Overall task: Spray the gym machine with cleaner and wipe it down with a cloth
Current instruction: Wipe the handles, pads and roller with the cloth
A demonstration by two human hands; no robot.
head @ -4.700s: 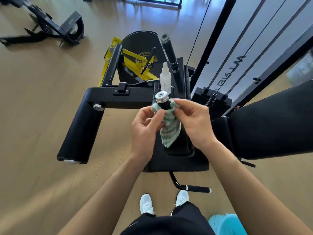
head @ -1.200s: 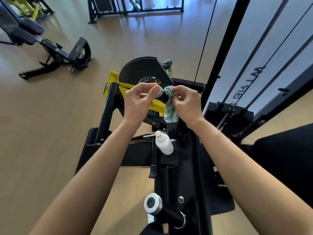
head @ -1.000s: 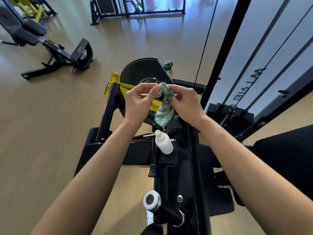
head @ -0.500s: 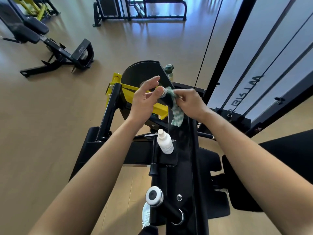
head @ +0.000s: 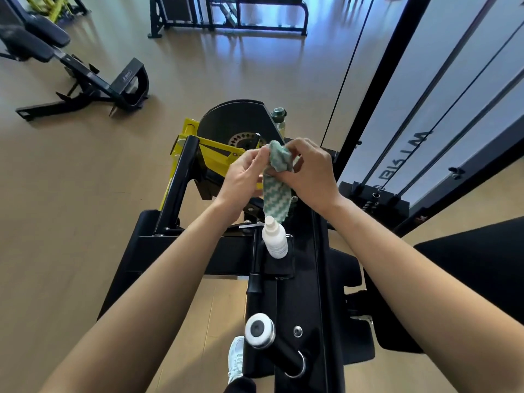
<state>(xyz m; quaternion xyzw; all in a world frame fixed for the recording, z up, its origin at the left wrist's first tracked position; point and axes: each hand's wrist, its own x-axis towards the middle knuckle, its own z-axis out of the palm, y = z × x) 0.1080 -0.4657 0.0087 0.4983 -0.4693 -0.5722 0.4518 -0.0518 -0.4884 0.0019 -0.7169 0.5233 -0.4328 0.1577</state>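
Handle end, black with a chrome cap, on the black gym machine, lies nearest, well below the grip. White plastic spray bottle stands just under it. Both hands pinch the green-and-white zigzag cloth: left hand at its left edge, right hand bunching its top. Round black plate sits just beyond.
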